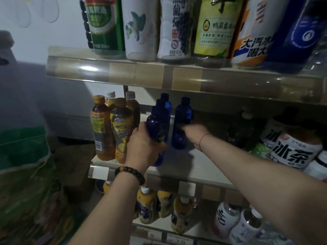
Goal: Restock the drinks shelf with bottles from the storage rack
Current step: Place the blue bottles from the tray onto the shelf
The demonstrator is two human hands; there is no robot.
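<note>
Left hand (141, 149) wraps front blue bottle (156, 128) on middle shelf (203, 174); right hand (194, 134) at second blue bottle (183, 117), grip blurred, cannot tell. Best: seat both upright, in line, clear of tea bottles (102, 128) at left.

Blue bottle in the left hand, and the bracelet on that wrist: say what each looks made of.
Blue bottle: likely plastic, deep translucent blue with a glossy sheen; glass can't be ruled out. Bracelet: round dark beads with a dull polish, probably wood, though stone or resin is possible.
</note>
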